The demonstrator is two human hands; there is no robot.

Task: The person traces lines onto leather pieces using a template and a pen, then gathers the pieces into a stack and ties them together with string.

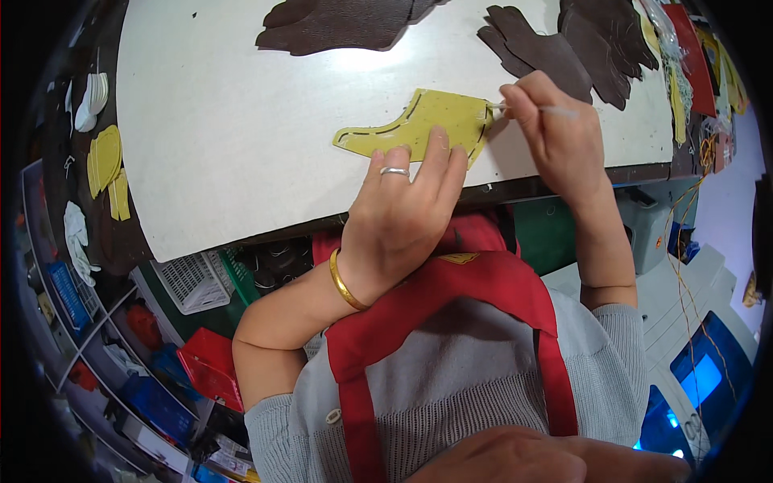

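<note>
A yellow, shoe-part-shaped template with narrow slots along its edges lies on the white tabletop. Something dark shows through the slots; whether a leather piece lies beneath, I cannot tell. My left hand rests on the template's near edge, fingers spread and pressing it down. A ring and a gold bangle are on that hand and wrist. My right hand is closed around a thin pale pen. The pen's tip touches the template's right end, near the slot there.
Dark brown leather pieces lie at the far side, with more leather pieces at far right. Yellow templates sit left of the white board. Below are a white basket and a red container; wires hang at right.
</note>
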